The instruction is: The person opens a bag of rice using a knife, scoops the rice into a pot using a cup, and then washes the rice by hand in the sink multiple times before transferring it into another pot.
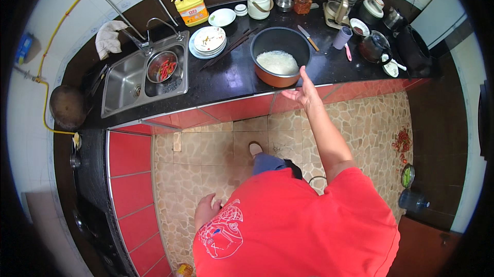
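Observation:
My right hand is at the front right of a rice cooker's inner pot, which has a dark inside and a copper-brown outside. Its thumb points up by the rim and the fingers spread below the pot's base; whether the skin touches the pot cannot be told. Whitish rice, seemingly in cloudy water, fills the pot's bottom. The pot stands near the front edge of the black countertop. Low beside my body, my left hand hangs over the floor with loosely bent fingers and nothing visible in it.
A knife lies right of the pot, chopsticks and stacked plates left. The double sink holds a metal bowl of red chillies. Farther right stand a purple cup and a glass teapot.

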{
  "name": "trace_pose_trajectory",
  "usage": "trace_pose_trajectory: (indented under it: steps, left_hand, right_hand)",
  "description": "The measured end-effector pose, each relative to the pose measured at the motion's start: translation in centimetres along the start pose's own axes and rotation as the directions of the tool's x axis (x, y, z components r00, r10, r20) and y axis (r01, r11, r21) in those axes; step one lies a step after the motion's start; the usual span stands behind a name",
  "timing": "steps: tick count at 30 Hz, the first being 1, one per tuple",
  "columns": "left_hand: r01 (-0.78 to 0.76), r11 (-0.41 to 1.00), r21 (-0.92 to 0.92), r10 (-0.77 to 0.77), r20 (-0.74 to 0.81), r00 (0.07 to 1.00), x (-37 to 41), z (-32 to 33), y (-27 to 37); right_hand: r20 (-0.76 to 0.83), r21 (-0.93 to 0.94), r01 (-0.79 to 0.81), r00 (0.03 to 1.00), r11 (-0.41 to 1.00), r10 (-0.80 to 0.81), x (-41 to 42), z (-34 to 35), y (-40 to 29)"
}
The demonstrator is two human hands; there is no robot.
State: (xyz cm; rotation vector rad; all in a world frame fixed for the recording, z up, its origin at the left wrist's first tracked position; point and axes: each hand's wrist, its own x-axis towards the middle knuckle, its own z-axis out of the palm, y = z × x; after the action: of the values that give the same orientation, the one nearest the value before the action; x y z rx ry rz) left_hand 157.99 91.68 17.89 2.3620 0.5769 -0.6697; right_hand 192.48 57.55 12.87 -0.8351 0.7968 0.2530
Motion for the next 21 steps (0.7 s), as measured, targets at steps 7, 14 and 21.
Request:
trace_pose_trajectory:
  steps: [7,14,21]
  left_hand:
    - [-0.108,0.992,-0.073,0.103,-0.061,0.993,8.6,-6.4,1.9]
    - [-0.194,0.981,0.004,0.194,0.084,0.977,17.1,-13.0,2.1]
    - [-0.538,0.842,0.023,0.528,0.162,0.833,26.7,-22.0,-1.7]
  right_hand:
    - [0.026,0.041,-0.044,0.999,0.998,0.043,7.7,-0.8,0.0]
    - [-0.060,-0.173,0.240,0.965,0.955,-0.254,3.9,2.3,2.3]
    - [0.063,-0.309,0.273,0.962,0.911,-0.266,-9.4,14.1,7.4]
